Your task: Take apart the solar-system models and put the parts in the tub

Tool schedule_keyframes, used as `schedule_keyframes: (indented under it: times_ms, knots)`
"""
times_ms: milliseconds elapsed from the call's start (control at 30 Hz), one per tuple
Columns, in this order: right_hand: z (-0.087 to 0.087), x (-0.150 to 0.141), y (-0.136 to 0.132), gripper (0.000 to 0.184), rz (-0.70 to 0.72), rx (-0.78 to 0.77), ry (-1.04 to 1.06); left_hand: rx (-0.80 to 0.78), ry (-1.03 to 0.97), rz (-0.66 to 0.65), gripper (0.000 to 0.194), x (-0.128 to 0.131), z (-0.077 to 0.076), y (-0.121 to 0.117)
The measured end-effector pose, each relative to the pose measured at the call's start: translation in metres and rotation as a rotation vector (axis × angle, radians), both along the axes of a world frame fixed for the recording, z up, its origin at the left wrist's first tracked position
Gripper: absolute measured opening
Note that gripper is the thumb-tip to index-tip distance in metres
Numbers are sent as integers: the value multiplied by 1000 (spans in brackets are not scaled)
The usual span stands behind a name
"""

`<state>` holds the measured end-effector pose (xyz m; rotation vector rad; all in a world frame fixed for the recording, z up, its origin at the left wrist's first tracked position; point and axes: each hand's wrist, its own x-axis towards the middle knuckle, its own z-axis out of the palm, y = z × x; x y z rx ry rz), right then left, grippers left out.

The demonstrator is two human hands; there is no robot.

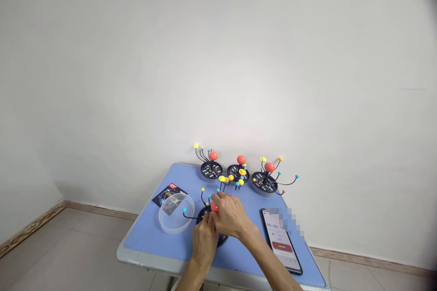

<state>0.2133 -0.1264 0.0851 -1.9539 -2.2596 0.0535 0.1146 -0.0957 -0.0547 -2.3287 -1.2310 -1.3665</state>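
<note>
Both my hands work over a small solar-system model with a black round base [221, 239] near the front of the table. My right hand [230, 213] lies over its orange sphere [214, 207], with the fingers closed around the top of the model. My left hand [205, 241] grips the model lower down, near the base, which the hands mostly hide. Thin black wire arms [190, 217] spread from the model, tipped with small teal and yellow balls. A yellow ringed planet [222, 178] rises behind my fingers.
Three similar models stand along the back of the blue table [152, 241]: [210, 169], [238, 173], [264, 183]. To the left lie a clear plastic lid [175, 213] and a printed card [170, 198]. A phone showing a timer [282, 241] lies right.
</note>
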Motion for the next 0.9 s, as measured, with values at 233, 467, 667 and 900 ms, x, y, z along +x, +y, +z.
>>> schedule_keyframes:
  times_ms: [233,467,667,900]
  knots:
    - [-2,-4,4,13,-118,23,17,-9,-61,-3,19,4,-1,0]
    - [0,0,2,23,31,-18,-22,-21,-13,40,19,4,-2,-3]
    - [1,6,2,32,110,-59,19,32,-23,67,18,6,1,-5]
    - [5,11,-1,46,174,-81,51,28,-46,89,20,8,4,-8]
